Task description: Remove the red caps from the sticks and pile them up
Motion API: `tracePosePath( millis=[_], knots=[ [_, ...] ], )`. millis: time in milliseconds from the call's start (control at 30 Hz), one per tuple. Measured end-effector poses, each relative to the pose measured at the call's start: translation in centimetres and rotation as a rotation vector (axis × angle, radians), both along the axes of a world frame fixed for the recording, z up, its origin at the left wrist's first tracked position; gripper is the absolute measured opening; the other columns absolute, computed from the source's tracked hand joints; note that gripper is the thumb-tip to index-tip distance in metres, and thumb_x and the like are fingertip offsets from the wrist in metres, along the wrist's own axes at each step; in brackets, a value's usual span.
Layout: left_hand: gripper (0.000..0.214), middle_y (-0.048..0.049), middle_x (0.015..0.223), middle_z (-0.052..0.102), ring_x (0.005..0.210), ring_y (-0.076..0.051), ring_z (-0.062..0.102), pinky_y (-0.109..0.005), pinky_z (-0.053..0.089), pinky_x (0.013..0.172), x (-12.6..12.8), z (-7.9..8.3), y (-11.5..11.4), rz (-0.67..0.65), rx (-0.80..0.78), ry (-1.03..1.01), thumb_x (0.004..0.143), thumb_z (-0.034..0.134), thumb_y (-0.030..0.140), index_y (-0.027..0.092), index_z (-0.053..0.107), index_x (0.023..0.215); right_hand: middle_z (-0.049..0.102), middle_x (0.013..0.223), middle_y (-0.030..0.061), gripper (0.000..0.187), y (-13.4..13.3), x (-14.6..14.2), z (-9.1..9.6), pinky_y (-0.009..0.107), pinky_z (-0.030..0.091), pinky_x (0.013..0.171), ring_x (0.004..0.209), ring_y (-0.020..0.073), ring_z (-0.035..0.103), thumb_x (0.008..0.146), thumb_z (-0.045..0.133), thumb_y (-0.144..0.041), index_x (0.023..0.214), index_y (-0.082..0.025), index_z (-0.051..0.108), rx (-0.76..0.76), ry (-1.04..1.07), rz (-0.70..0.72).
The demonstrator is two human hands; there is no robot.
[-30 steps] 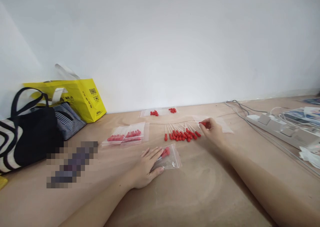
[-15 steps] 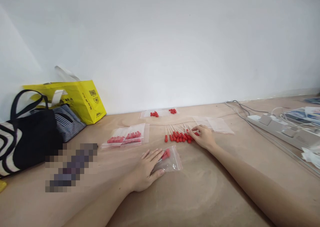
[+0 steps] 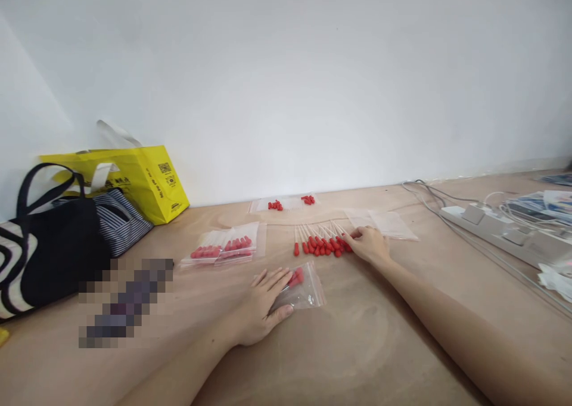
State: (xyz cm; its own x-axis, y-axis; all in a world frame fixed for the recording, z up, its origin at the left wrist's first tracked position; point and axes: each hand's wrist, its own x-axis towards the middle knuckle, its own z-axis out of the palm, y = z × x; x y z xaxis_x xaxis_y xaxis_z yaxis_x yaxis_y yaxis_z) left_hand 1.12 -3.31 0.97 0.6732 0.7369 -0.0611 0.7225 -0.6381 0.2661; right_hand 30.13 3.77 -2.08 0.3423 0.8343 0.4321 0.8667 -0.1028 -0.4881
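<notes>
My left hand (image 3: 263,307) lies flat with fingers stretched out on a clear zip bag (image 3: 306,293), pressing it to the table. A few red tips (image 3: 297,276) show inside the bag beside my fingers. Farther back, a row of white sticks with red bulb-shaped tips (image 3: 322,245) lies fanned out, tips toward me. At the row's right end my right hand (image 3: 369,243) has its fingers bent and closed around a red-tipped stick, partly hidden by the fingers.
Filled zip bags (image 3: 227,248) are stacked at left. Another bag with red tips (image 3: 286,204) lies near the wall. Flat clear bags (image 3: 393,224) lie behind my right hand. A power strip (image 3: 504,230) with cables is at right; a yellow bag (image 3: 165,185) and black bag (image 3: 62,251) stand at left.
My right hand has shifted slightly to the right along the row of red-tipped sticks. My left hand stays on the zip bag.
</notes>
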Motion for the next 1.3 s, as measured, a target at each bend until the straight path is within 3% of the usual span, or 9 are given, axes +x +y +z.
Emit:
tracePosePath(
  millis=[133,267,367,533,700,933,1033,1133,1300],
  knots=[
    [0.059,-0.0037,0.142,0.021,0.130,-0.020,0.016,-0.044,0.012,0.107,0.0,-0.3,0.2,-0.008,0.006,-0.014,0.086,0.028,0.050,0.020,0.017,0.135,0.061,0.075,0.0066,0.025,-0.8,-0.5,0.6,0.033,0.036,0.071,0.077,0.0209,0.053,0.071,0.050,-0.040,0.069,-0.018,0.062,0.151,0.058,0.129],
    [0.060,-0.0058,0.141,0.022,0.130,-0.020,0.017,-0.043,0.011,0.108,0.1,-0.1,0.0,0.001,-0.005,-0.016,0.086,0.029,0.049,0.017,0.017,0.135,0.060,0.065,0.0010,0.016,-2.7,-3.0,1.4,0.027,0.037,0.067,0.066,0.0139,0.052,0.073,0.052,-0.029,0.066,-0.019,0.063,0.093,0.087,0.702],
    [0.058,-0.0065,0.141,0.023,0.129,-0.021,0.019,-0.044,0.012,0.107,0.1,0.1,-0.1,0.010,-0.005,-0.020,0.085,0.030,0.048,0.017,0.021,0.134,0.060,0.065,0.0000,0.011,-4.2,-5.0,1.3,0.027,0.035,0.068,0.066,0.0131,0.050,0.072,0.058,-0.027,0.068,-0.022,0.066,0.001,0.020,0.923],
    [0.057,-0.0055,0.140,0.025,0.129,-0.020,0.020,-0.044,0.013,0.107,0.0,-0.1,0.0,0.001,0.008,-0.030,0.085,0.032,0.048,0.018,0.024,0.133,0.055,0.063,-0.0005,0.017,-4.8,-6.8,0.5,0.026,0.033,0.065,0.066,0.0136,0.045,0.074,0.058,-0.036,0.083,-0.024,0.065,-0.043,-0.072,0.929],
    [0.057,-0.0060,0.140,0.026,0.129,-0.020,0.019,-0.044,0.013,0.107,0.1,0.0,0.0,-0.010,-0.005,-0.018,0.085,0.032,0.047,0.017,0.025,0.133,0.054,0.068,0.0022,0.032,-4.6,-7.3,0.4,0.026,0.031,0.062,0.067,0.0148,0.044,0.070,0.058,-0.048,0.076,-0.017,0.059,-0.061,-0.144,0.879],
    [0.057,-0.0072,0.139,0.027,0.129,-0.021,0.020,-0.044,0.014,0.107,0.0,-0.1,0.0,-0.010,0.011,-0.039,0.085,0.032,0.048,0.017,0.028,0.132,0.055,0.069,-0.0003,0.037,-4.7,-7.4,0.2,0.026,0.034,0.066,0.070,0.0150,0.047,0.056,0.071,-0.046,0.076,-0.018,0.058,-0.058,0.039,0.944],
    [0.058,-0.0073,0.139,0.027,0.129,-0.022,0.020,-0.045,0.014,0.106,0.0,-0.3,0.1,-0.012,0.016,-0.038,0.085,0.031,0.050,0.017,0.027,0.132,0.057,0.068,-0.0013,0.032,-4.8,-7.5,0.4,0.027,0.034,0.071,0.070,0.0142,0.049,0.061,0.069,-0.042,0.082,-0.020,0.061,-0.077,0.033,1.050],
    [0.056,-0.0064,0.140,0.026,0.129,-0.022,0.021,-0.045,0.014,0.106,-0.1,-0.3,0.2,-0.017,0.015,-0.042,0.085,0.031,0.049,0.018,0.028,0.132,0.058,0.064,-0.0015,0.020,-4.9,-7.4,0.7,0.028,0.035,0.073,0.066,0.0123,0.050,0.069,0.064,-0.038,0.074,-0.019,0.063,-0.089,0.043,1.123],
    [0.053,-0.0048,0.140,0.025,0.129,-0.021,0.020,-0.045,0.013,0.107,0.0,-0.1,0.2,-0.026,0.008,-0.035,0.085,0.032,0.048,0.021,0.028,0.132,0.062,0.074,0.0021,0.020,-4.5,-6.1,0.8,0.026,0.041,0.066,0.067,0.0122,0.053,0.071,0.061,-0.037,0.077,-0.018,0.065,-0.154,0.334,1.119]
  ],
)
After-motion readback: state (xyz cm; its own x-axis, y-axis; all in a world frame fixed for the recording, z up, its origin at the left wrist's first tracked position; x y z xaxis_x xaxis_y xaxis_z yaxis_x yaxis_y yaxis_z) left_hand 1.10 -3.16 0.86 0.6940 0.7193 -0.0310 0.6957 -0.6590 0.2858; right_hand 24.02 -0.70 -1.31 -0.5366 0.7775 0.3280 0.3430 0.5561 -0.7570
